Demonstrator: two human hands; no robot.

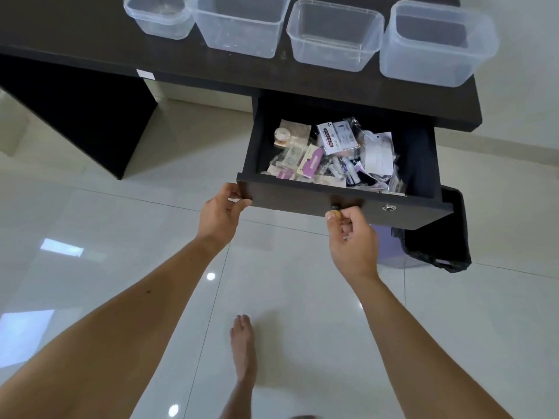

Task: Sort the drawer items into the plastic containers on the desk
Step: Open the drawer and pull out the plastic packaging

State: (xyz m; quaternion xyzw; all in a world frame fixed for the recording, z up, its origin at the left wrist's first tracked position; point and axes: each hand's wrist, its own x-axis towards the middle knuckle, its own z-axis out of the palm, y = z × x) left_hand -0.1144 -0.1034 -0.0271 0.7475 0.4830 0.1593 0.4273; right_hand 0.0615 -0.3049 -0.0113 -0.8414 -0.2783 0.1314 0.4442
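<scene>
The dark drawer [402, 207] stands pulled out from under the desk [90, 46]. Inside lies a jumble of small packets [332, 155]: sticky notes, batteries, tape, cards in plastic bags. My left hand [219, 214] grips the drawer front's left corner. My right hand [351, 237] pinches the small knob [335, 206] on the drawer front. Several clear plastic containers stand in a row on the desk: a small one [158, 16] at the left, a larger one [242, 25], another [334, 34] and one [435, 43] at the right end. They look empty.
A keyhole [388, 208] sits on the drawer front, right of the knob. A bin with a black liner [438, 240] stands on the floor under the drawer's right side. Glossy white tiles [121, 237] cover the floor; my bare foot [243, 349] is below.
</scene>
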